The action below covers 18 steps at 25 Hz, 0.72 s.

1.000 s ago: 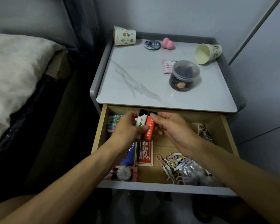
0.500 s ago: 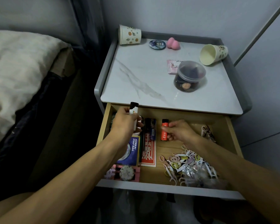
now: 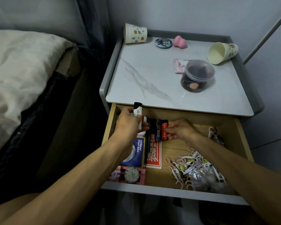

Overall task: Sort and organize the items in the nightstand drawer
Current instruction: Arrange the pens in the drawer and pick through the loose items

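The wooden nightstand drawer (image 3: 234,127) is pulled open. My left hand (image 3: 128,125) grips a white lighter (image 3: 137,111) with a black cap, held upright over the drawer's back left corner. My right hand (image 3: 180,130) pinches an orange lighter (image 3: 164,132) and sets it beside a dark blue lighter (image 3: 158,132) and a black one (image 3: 152,129) lying in a row. A blue card pack (image 3: 137,150) and a red packet (image 3: 155,155) lie in front of them. Several hair ties and clips (image 3: 190,166) are heaped at the front right.
The marble top (image 3: 144,75) holds two tipped paper cups (image 3: 135,35), (image 3: 221,52), a round badge (image 3: 163,43), a pink sponge (image 3: 180,41), a pink sachet (image 3: 178,65) and a lidded jar (image 3: 197,75). A pink-framed trinket (image 3: 131,174) sits front left. A bed (image 3: 19,75) lies left.
My hands have parted. The right hand has carried the orange lighter down into the row of lighters; the left hand has lifted the white lighter toward the back left.
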Each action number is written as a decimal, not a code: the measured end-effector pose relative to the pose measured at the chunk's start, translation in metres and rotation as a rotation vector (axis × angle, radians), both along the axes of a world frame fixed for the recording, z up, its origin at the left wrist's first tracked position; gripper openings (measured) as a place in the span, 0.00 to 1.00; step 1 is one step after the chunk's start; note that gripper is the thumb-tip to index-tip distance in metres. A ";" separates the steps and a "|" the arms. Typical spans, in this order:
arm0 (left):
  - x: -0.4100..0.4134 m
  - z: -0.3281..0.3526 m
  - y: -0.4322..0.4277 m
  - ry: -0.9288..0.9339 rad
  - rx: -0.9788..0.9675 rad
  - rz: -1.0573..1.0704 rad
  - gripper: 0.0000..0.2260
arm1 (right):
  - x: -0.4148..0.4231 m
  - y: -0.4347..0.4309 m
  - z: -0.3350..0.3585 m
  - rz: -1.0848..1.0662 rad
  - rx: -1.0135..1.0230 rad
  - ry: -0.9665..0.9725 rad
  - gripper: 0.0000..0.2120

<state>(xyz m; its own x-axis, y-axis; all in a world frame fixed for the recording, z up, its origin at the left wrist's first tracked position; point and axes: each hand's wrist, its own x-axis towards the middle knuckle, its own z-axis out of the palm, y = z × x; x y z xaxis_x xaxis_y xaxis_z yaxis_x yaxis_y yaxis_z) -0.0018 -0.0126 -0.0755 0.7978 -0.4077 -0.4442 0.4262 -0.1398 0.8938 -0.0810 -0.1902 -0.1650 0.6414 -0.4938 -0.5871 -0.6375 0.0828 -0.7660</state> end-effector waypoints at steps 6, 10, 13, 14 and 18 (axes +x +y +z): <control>-0.001 -0.002 0.003 0.022 0.090 -0.039 0.10 | 0.003 -0.001 -0.009 -0.015 -0.085 0.028 0.08; -0.004 0.003 0.004 -0.025 0.134 -0.086 0.07 | 0.003 0.003 -0.007 -0.020 -0.162 0.060 0.07; -0.004 0.004 0.005 -0.007 0.134 -0.115 0.08 | -0.002 0.009 0.007 -0.006 -0.228 -0.011 0.06; -0.005 0.004 0.005 -0.007 0.134 -0.123 0.08 | -0.005 0.013 0.017 0.003 -0.208 -0.070 0.05; -0.007 0.001 0.004 -0.055 0.143 -0.185 0.05 | -0.020 0.042 0.066 0.084 0.072 -0.319 0.10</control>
